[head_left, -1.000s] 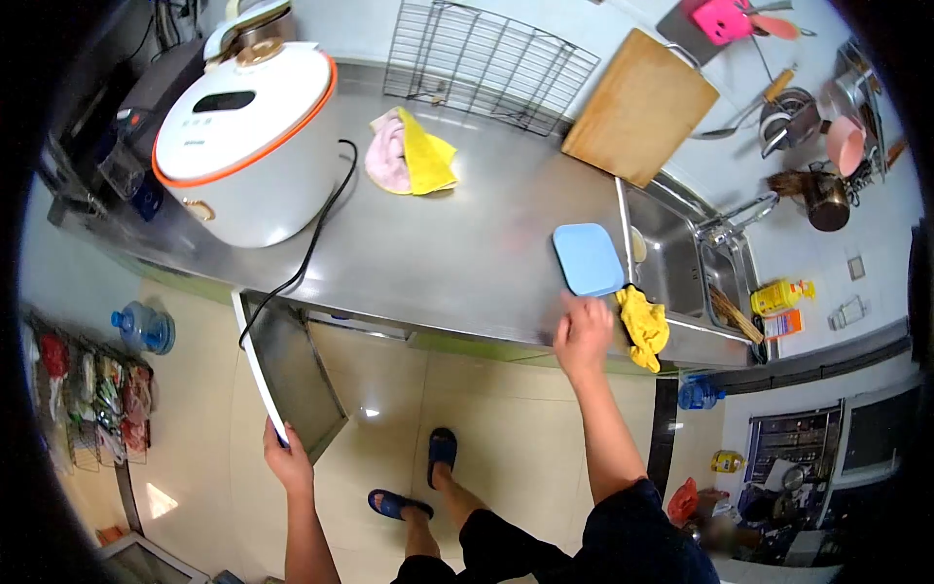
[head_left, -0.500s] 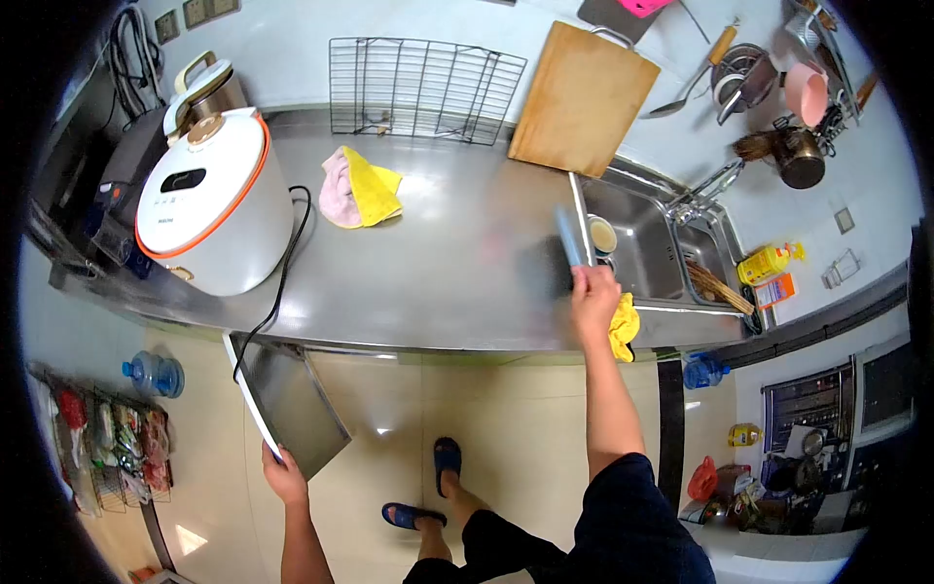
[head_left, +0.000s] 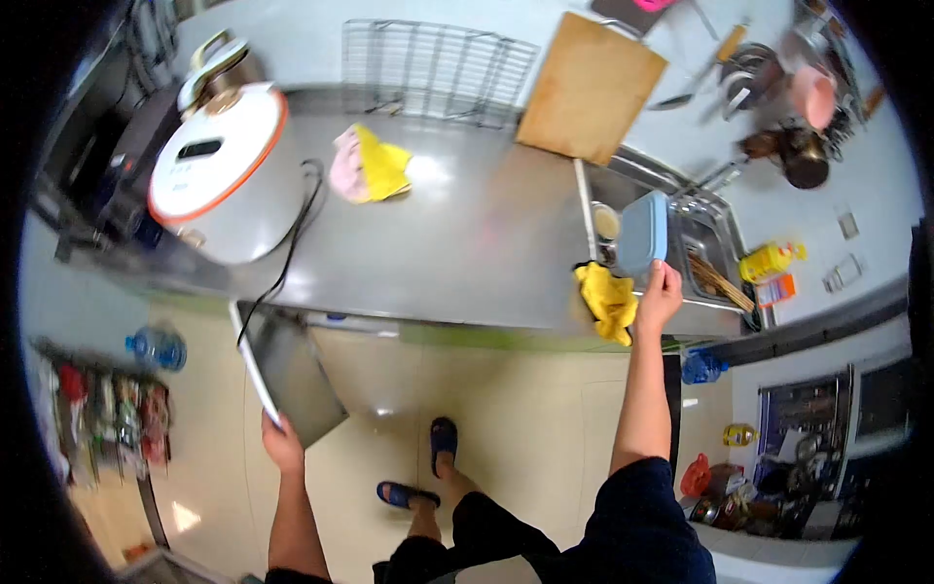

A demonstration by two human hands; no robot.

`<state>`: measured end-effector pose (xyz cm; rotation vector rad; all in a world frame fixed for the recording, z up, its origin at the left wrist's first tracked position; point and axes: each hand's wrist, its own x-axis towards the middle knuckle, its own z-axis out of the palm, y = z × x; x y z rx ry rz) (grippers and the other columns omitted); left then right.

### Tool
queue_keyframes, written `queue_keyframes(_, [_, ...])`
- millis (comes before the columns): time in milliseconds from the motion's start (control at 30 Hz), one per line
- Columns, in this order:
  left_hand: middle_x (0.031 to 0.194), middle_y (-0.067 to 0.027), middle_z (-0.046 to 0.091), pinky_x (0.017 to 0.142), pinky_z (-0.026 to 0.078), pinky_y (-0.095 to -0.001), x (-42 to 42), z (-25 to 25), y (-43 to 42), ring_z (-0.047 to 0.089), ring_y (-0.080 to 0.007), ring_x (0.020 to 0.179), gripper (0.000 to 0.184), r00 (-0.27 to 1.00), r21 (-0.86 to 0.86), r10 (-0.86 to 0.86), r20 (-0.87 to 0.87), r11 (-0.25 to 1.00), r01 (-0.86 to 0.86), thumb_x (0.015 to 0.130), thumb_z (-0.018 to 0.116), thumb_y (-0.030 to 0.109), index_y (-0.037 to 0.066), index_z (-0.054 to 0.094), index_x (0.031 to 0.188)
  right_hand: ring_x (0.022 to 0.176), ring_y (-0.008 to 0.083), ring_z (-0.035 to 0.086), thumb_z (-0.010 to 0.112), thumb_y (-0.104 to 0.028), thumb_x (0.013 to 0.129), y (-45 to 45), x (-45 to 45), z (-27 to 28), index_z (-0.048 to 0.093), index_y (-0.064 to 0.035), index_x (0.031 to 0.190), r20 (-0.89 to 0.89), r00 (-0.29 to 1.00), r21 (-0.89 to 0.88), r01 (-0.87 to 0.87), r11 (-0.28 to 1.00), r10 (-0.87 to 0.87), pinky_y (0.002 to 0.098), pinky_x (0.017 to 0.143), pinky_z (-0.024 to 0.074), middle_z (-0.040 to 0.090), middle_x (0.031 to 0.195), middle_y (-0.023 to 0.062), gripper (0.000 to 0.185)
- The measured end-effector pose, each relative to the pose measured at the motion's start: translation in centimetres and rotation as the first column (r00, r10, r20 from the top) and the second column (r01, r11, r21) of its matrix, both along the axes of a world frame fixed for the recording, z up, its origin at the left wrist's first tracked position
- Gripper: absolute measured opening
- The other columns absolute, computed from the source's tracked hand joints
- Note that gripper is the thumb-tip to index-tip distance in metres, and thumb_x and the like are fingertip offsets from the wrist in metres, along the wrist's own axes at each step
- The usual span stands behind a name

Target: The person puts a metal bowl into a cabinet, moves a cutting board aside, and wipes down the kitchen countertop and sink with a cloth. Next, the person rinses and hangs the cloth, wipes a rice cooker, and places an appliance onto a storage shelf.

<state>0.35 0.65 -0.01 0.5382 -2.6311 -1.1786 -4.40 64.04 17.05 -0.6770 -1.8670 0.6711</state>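
My right hand [head_left: 660, 298] pinches the near edge of a light blue square lid or box [head_left: 644, 232], held over the sink [head_left: 611, 185]. A yellow cloth [head_left: 608, 300] lies at the counter's front edge, just left of that hand. Low on the left, my left hand [head_left: 283, 444] grips the white edge of an open cabinet door [head_left: 297, 384]. A black cord hangs over the top of the door. Inside the sink, left of the blue item, is a pale bowl or cup [head_left: 606, 222].
A white rice cooker [head_left: 233, 180] stands on the counter's left. A pink and yellow cloth [head_left: 370, 165] lies behind. Against the wall lean a wire rack [head_left: 438, 73] and a wooden board [head_left: 591, 88]. Sticks [head_left: 718, 278] and a yellow bottle [head_left: 767, 262] are at the right.
My right hand has picked the blue item up off the counter and moved it right, over the sink. My left hand still holds the door. The view has shifted.
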Motion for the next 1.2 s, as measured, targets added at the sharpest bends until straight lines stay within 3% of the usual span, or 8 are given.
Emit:
queue_keyframes(100, [0.095, -0.0225, 0.064, 0.075, 0.049, -0.0409, 0.2, -0.9, -0.3, 0.063, -0.0344, 0.082, 0.036, 0.999, -0.065, 0.036, 0.010, 0.997, -0.036, 0.090, 0.055, 0.017, -0.002, 0.054, 0.120, 0.077, 0.0205, 0.057, 0.062, -0.013, 0.089, -6.2, 1.4, 1.0, 0.065, 0.0039, 0.088, 0.095, 0.968, 0.118, -0.244, 0.963, 0.234, 0.0303, 0.072, 0.0453, 0.060, 0.083, 0.0106, 0.017])
queue_keyframes(333, [0.084, -0.0152, 0.063, 0.066, 0.047, -0.0333, 0.1, 0.8, 0.4, 0.056, -0.0211, 0.068, 0.034, 0.997, 0.031, 0.077, -0.006, 0.997, -0.076, 0.091, 0.056, 0.015, -0.003, 0.055, 0.121, 0.061, 0.0198, 0.053, 0.066, -0.004, 0.081, -20.8, 7.5, -2.5, 0.071, -0.0055, 0.086, 0.382, 0.771, 0.157, -0.598, 0.786, 0.510, 0.0310, 0.058, 0.0417, 0.057, 0.069, 0.0078, 0.007])
queue_keyframes(533, [0.097, -0.0202, 0.063, 0.070, 0.050, -0.0379, 0.3, -0.4, -0.6, 0.063, -0.0322, 0.079, 0.035, 0.997, 0.118, 0.068, -0.023, 0.991, -0.065, 0.087, 0.060, 0.017, 0.002, 0.058, 0.118, 0.059, 0.0177, 0.053, 0.074, -0.009, 0.074, -31.1, 8.8, -8.8, 0.072, -0.0081, 0.087, 0.484, 0.414, 0.129, -0.905, 0.406, 0.771, 0.0304, 0.060, 0.0380, 0.058, 0.067, 0.0042, 0.013])
queue_keyframes(567, [0.097, -0.0208, 0.063, 0.070, 0.050, -0.0390, 0.4, -0.4, -0.6, 0.063, -0.0336, 0.080, 0.035, 0.988, 0.091, 0.065, -0.138, 0.994, -0.053, 0.087, 0.060, 0.019, 0.003, 0.058, 0.118, 0.059, 0.0177, 0.053, 0.074, -0.009, 0.074, -32.3, 8.5, -9.8, 0.072, -0.0081, 0.087, 0.489, 0.395, 0.118, -0.913, 0.389, 0.778, 0.0304, 0.060, 0.0380, 0.058, 0.067, 0.0042, 0.013])
queue_keyframes(767, [0.091, -0.0163, 0.062, 0.068, 0.050, -0.0405, 0.6, 0.2, -2.0, 0.062, -0.0323, 0.078, 0.034, 0.994, 0.111, 0.044, -0.097, 0.993, -0.033, 0.086, 0.062, 0.019, 0.007, 0.058, 0.118, 0.059, 0.0228, 0.055, 0.073, -0.010, 0.075, -38.2, 4.0, -17.5, 0.071, -0.0069, 0.086, 0.589, 0.236, 0.105, -0.971, 0.217, 0.773, 0.0333, 0.059, 0.0401, 0.058, 0.067, 0.0061, 0.011])
queue_keyframes(867, [0.089, -0.0153, 0.062, 0.067, 0.049, -0.0412, 0.6, 0.2, -2.1, 0.061, -0.0325, 0.076, 0.033, 0.997, 0.196, 0.066, -0.039, 0.979, -0.057, 0.086, 0.062, 0.019, 0.008, 0.058, 0.117, 0.060, 0.0257, 0.056, 0.072, -0.012, 0.077, -39.9, 0.5, -22.1, 0.070, -0.0067, 0.082, 0.671, 0.267, 0.148, -0.962, 0.228, 0.692, 0.0350, 0.058, 0.0416, 0.059, 0.068, 0.0080, 0.008])
queue_keyframes(1033, [0.085, -0.0136, 0.061, 0.064, 0.049, -0.0396, 0.5, 0.4, -2.1, 0.061, -0.0312, 0.073, 0.033, 0.993, 0.136, 0.063, -0.104, 0.990, -0.049, 0.085, 0.062, 0.017, 0.005, 0.058, 0.115, 0.058, 0.0255, 0.058, 0.068, -0.020, 0.080, -41.1, -6.2, -27.4, 0.070, -0.0092, 0.074, 0.715, 0.426, 0.294, -0.903, 0.314, 0.554, 0.0353, 0.060, 0.0458, 0.058, 0.064, 0.0074, 0.012])
queue_keyframes(1200, [0.082, -0.0136, 0.060, 0.062, 0.049, -0.0385, 0.3, 0.7, -2.1, 0.060, -0.0295, 0.070, 0.033, 0.996, 0.181, 0.052, -0.071, 0.983, -0.038, 0.084, 0.063, 0.015, 0.003, 0.058, 0.115, 0.059, 0.0255, 0.059, 0.067, -0.023, 0.080, -41.6, -9.9, -31.2, 0.071, -0.0098, 0.073, 0.773, 0.441, 0.300, -0.888, 0.349, 0.456, 0.0355, 0.061, 0.0459, 0.061, 0.067, 0.0067, 0.016])
